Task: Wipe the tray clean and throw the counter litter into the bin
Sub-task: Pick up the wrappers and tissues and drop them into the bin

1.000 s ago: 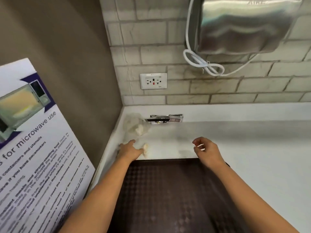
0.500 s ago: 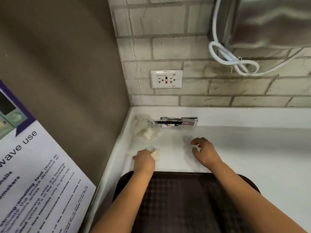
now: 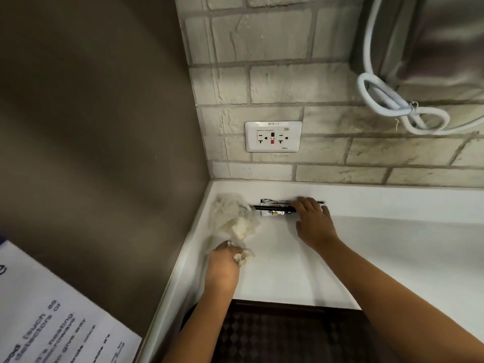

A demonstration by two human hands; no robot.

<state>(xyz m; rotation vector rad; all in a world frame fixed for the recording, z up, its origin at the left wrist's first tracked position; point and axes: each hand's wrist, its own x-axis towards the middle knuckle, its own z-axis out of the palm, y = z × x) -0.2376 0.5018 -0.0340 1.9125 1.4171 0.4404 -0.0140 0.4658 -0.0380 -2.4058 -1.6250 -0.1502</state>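
Left hand (image 3: 222, 268) — grips crumpled tissue (image 3: 242, 258) | right hand (image 3: 313, 222) — touches foil wrapper (image 3: 275, 208)

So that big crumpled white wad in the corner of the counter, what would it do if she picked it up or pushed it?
The crumpled wad looks like thin tissue or film, so it is probably very light and floppy. Its loose, wrinkled folds suggest it would squash and sag in the left hand rather than keep its shape. Pushed, it would likely slide or bunch up, not roll.

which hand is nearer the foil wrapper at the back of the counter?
Right. The right hand has its fingers on the foil wrapper; the left hand is nearer the camera and further left, gripping a crumpled tissue.
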